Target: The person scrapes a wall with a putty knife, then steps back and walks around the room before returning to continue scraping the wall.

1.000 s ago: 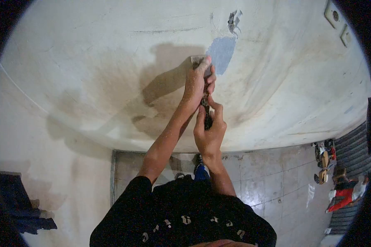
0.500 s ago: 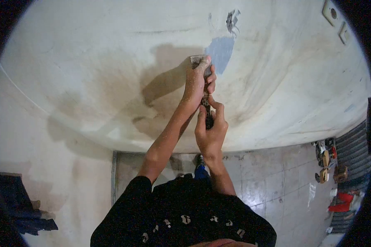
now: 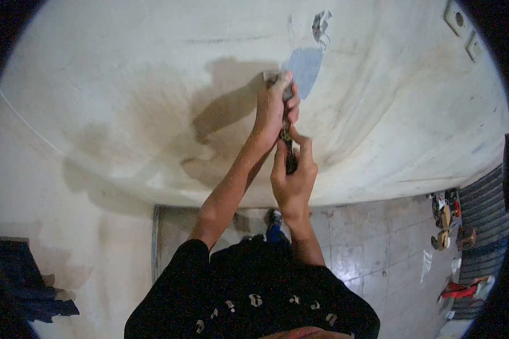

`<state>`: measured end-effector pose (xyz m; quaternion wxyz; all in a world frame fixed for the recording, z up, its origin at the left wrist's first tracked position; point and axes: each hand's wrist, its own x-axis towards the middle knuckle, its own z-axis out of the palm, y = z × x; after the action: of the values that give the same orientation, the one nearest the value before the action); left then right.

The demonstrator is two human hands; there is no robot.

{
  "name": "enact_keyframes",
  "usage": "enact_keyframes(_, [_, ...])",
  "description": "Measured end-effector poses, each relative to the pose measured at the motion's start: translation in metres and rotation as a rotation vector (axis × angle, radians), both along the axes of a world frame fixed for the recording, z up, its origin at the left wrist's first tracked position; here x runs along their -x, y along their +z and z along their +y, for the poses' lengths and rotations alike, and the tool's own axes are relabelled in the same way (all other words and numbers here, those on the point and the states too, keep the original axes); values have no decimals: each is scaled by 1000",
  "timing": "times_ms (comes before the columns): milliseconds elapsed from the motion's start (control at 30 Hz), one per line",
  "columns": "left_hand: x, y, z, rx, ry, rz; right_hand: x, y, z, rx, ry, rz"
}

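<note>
A dark, worn scraper-like tool [image 3: 289, 151] is held up in front of the pale wall [image 3: 169, 107]. My left hand [image 3: 275, 107] wraps around its wide upper end, the thumb pointing up along it. Lower down, my right hand [image 3: 294, 178] grips the dark handle between thumb and fingers. Just beyond the tool's top lies a blue-grey patch [image 3: 307, 70] on the wall, with a dark chipped spot [image 3: 320, 25] above it. The hands hide much of the tool.
Wall sockets [image 3: 458, 18] sit at the upper right. Below is a tiled floor [image 3: 373, 248]. Shoes [image 3: 444, 220] and a red item [image 3: 458, 290] lie by a corrugated shutter [image 3: 483, 226]. Dark cloth [image 3: 28, 277] hangs at the lower left.
Both hands and the tool have shifted very slightly right in view, the left hand also slightly up. Their grips look the same.
</note>
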<state>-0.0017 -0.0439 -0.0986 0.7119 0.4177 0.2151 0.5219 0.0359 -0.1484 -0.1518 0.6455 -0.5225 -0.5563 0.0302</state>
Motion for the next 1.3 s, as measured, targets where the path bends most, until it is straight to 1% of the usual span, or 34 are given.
enact_keyframes(33, [0,1,-1,24,-8,14,0,-1,5,-32,-2,-8])
enact_keyframes(67, [-1,5,6,-50,-4,5,0,-2,3,-46,-7,-12])
enact_keyframes(167, [-2,10,4,-59,12,-10,3,11,-5,54,-8,47])
enact_keyframes(267, [-2,-2,3,-15,7,24,-2,-2,-14,141,-42,21])
enact_keyframes(300, [-2,-1,0,6,0,28,-1,5,-13,129,-28,35])
enact_keyframes(400, [-6,12,6,-74,12,-30,-1,25,-10,125,8,50])
enact_keyframes(433, [-5,11,5,-92,12,-32,-1,18,-12,115,-2,47])
enact_keyframes(467, [-6,4,1,-22,19,-12,-2,4,-16,111,-14,45])
enact_keyframes(567, [-6,-8,7,-66,5,14,-3,9,-7,65,-27,11])
enact_keyframes(667, [-9,15,8,-46,0,-79,-5,18,-8,97,-27,18])
enact_keyframes(700, [-9,9,7,-33,4,-49,-3,19,-9,108,-21,33])
enact_keyframes(767, [-11,-9,5,-14,16,10,-6,-5,-9,-6,-25,1])
enact_keyframes(800, [-8,-3,3,37,-41,5,-6,2,-6,-28,-18,2])
enact_keyframes(833, [-9,4,5,-15,-24,-26,-5,9,-4,-49,-11,3])
enact_keyframes(900, [-13,23,10,-110,7,-90,-7,31,-6,31,16,43])
enact_keyframes(967, [-13,19,5,-48,7,-63,-8,23,-9,34,14,49])
enact_keyframes(1033, [-13,1,2,16,7,14,-8,14,-8,11,14,48])
enact_keyframes(1067, [-13,-3,4,-3,-30,-12,-9,11,-2,-22,12,37])
enact_keyframes(1100, [-12,7,5,-48,-2,-21,-10,8,-4,-30,8,27])
enact_keyframes(1167, [-14,33,8,-128,47,-38,-10,38,-7,40,2,36])
enact_keyframes(1200, [-16,26,4,-103,35,-42,-11,47,-11,82,0,41])
enact_keyframes(1300, [-14,10,5,-95,14,-20,-13,14,-17,77,-28,-8])
